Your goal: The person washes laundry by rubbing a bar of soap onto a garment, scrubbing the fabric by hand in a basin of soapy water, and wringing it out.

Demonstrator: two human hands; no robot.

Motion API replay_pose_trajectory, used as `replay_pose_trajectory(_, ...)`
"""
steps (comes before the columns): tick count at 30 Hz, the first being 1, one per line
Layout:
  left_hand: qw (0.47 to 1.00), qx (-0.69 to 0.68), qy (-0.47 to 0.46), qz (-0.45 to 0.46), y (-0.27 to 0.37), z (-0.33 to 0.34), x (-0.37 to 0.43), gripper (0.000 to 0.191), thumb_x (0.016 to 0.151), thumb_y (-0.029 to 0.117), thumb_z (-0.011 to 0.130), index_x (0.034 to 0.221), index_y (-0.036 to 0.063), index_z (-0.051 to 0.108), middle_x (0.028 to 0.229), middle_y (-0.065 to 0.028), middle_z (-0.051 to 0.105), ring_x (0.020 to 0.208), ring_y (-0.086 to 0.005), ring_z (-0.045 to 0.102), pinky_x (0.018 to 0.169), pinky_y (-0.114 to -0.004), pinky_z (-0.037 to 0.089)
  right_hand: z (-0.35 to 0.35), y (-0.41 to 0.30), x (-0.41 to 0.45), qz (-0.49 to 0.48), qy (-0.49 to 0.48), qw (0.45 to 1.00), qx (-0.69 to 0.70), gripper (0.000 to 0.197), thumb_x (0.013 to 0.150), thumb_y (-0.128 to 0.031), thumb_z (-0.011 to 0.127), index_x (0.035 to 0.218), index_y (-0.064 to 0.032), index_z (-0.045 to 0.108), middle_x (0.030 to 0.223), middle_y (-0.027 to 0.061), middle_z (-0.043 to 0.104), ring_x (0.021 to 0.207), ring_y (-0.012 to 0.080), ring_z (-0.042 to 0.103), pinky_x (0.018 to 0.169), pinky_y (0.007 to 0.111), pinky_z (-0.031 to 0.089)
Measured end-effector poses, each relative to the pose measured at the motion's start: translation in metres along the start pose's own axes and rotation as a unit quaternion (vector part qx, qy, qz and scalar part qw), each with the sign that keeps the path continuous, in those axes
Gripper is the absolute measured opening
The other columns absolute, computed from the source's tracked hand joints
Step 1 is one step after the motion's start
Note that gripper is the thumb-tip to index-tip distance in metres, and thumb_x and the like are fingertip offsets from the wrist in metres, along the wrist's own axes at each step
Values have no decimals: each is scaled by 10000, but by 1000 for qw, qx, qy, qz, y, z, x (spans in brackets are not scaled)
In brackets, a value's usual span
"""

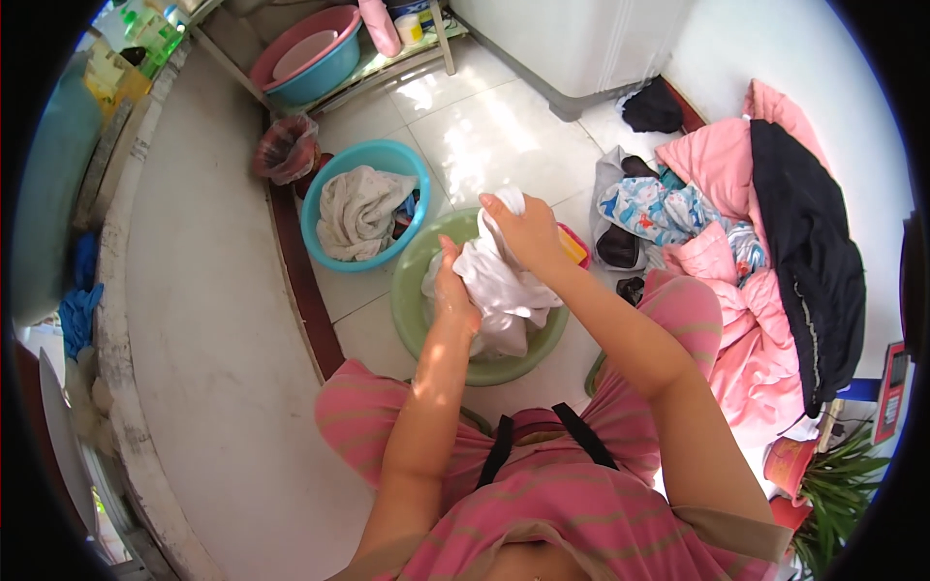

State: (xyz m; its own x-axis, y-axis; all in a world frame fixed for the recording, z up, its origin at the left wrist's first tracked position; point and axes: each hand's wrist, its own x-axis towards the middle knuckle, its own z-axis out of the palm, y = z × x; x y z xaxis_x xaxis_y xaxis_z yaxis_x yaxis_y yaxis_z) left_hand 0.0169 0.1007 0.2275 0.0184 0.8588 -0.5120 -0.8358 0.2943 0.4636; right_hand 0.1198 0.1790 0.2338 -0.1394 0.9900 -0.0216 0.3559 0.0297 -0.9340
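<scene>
A wet white cloth garment is lifted over a green plastic basin that stands on the floor between my knees. My right hand grips the upper end of the cloth. Against the cloth's left side rests my left hand, its thumb up; the cloth hides part of its fingers. More wet cloth lies low in the basin, partly covered by my hands. Just right of the basin, behind my right forearm, shows a yellow bar, likely soap, in a red dish.
A blue basin with clothes stands at the left, near a lined red bin. Pink padded bedding or clothing, a black garment and other laundry are heaped right. A shelf holds stacked basins. A low wall runs left.
</scene>
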Motion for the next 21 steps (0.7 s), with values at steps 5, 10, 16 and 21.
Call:
replay_pose_trajectory(5, 793, 519, -61, 313, -17, -6, 3, 590, 866, 417, 591, 1201, -56, 482, 1061, -183, 596, 994, -257, 573, 857, -355, 446, -27, 6, 20, -6, -25, 990, 140, 575, 804, -505, 629, 859, 66, 602, 766, 128, 622, 717, 202, 580, 671, 346, 458)
replay_pose_trajectory(10, 957, 193, -84, 201, -4, -7, 3, 559, 862, 351, 615, 1213, -60, 473, 1139, -151, 577, 1038, -258, 562, 927, -374, 422, -63, -12, 25, 93, -135, 950, 264, 461, 825, -389, 661, 920, 58, 601, 857, 109, 636, 773, 132, 587, 664, 269, 468)
replay_pose_trajectory(16, 968, -147, -20, 203, -2, -32, 30, 575, 924, 519, 413, 1271, 63, 451, 1195, -90, 548, 1071, -213, 535, 901, -328, 434, 21, -9, -63, -408, 0, 897, -168, 362, 756, -384, 683, 808, -29, 634, 733, 91, 565, 624, 261, 605, 548, 377, 473)
replay_pose_trajectory(21, 990, -139, -33, 14, -49, -3, 24, 513, 956, 462, 371, 1325, 108, 413, 1271, -58, 504, 1140, -191, 493, 953, -344, 402, 15, 35, -23, -361, 41, 883, -297, 361, 767, -384, 655, 675, -44, 579, 694, 120, 571, 587, 302, 591, 504, 433, 442)
